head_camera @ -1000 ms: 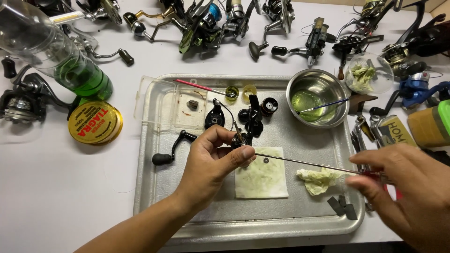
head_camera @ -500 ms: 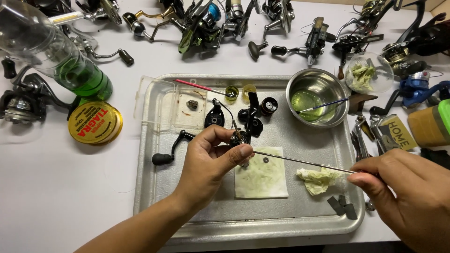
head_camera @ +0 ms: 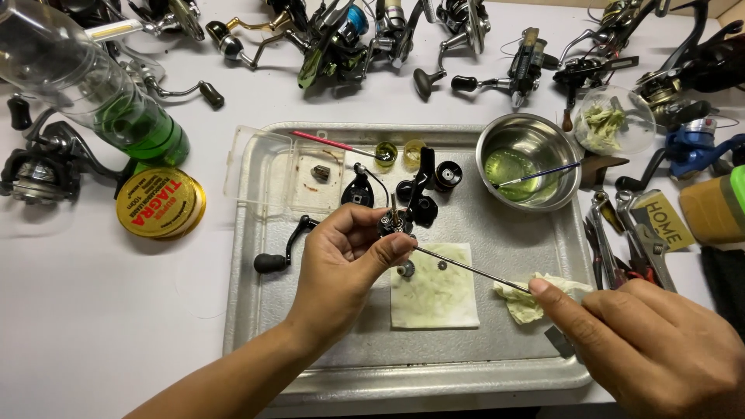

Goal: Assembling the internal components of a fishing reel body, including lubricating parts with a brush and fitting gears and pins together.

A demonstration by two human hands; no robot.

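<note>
1. The left hand (head_camera: 349, 252) is held above the metal tray (head_camera: 256, 310), its fingers closed around a small dark reel part (head_camera: 394, 223), pinched between thumb and fingertips.
2. The right hand (head_camera: 644, 341) sits at the tray's lower right corner, fingers closed on the near end of a thin metal rod (head_camera: 473, 268). The rod runs up and to the left, and its far tip meets the reel part in the left hand.
3. Below the rod, a square white pad (head_camera: 434, 299) stained greenish lies flat on the tray, with two small round pieces at its upper edge. A crumpled stained tissue (head_camera: 520, 299) lies just right of the pad, close to the right hand's fingertips.
4. A black crank handle (head_camera: 283, 248) lies on the tray to the left of the left hand. More dark reel pieces (head_camera: 423, 190) sit behind the left hand, towards the tray's far edge.
5. A steel bowl (head_camera: 528, 159) holding greenish liquid and a thin brush stands in the tray's far right corner.
6. On the table (head_camera: 93, 326), left of the tray, lie a round yellow tin (head_camera: 159, 203) and a clear bottle (head_camera: 101, 93) with green liquid, on its side. Several fishing reels (head_camera: 341, 39) line the table's far edge.
</note>
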